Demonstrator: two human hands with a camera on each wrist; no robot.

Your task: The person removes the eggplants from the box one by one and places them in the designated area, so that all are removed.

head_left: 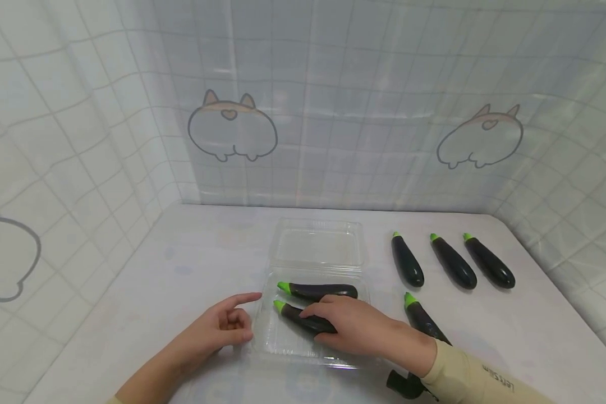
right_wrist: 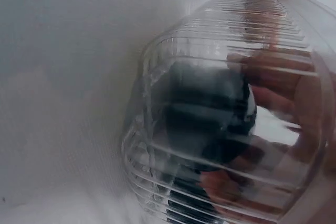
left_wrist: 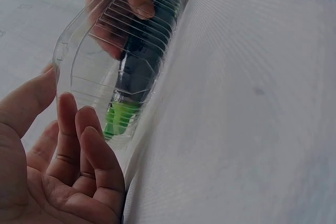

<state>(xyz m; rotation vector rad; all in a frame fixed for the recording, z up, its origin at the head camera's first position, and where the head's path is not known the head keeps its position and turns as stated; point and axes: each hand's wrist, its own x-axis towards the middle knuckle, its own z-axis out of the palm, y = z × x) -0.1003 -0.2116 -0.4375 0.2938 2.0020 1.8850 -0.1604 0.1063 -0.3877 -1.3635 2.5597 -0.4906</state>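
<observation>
A clear plastic clamshell container (head_left: 278, 342) lies on the table with its lid (head_left: 317, 247) folded open away from me. Inside its base, one dark eggplant (head_left: 323, 290) with a green stem lies crosswise. My right hand (head_left: 356, 325) grips a second eggplant (head_left: 300, 318) just in front of it, fingers over the top and thumb on the near side. At the container's left edge, my left hand (head_left: 214, 328) touches the rim with straight index finger and thumb. Its other fingers are loosely bent beside the wall, as the left wrist view shows.
Three more eggplants lie spaced apart at the back right: a left one (head_left: 407, 261), a middle one (head_left: 453, 262) and a right one (head_left: 489, 262). Another eggplant (head_left: 424, 320) lies partly behind my right forearm. Patterned white curtains (head_left: 333, 140) enclose the table at the back and sides.
</observation>
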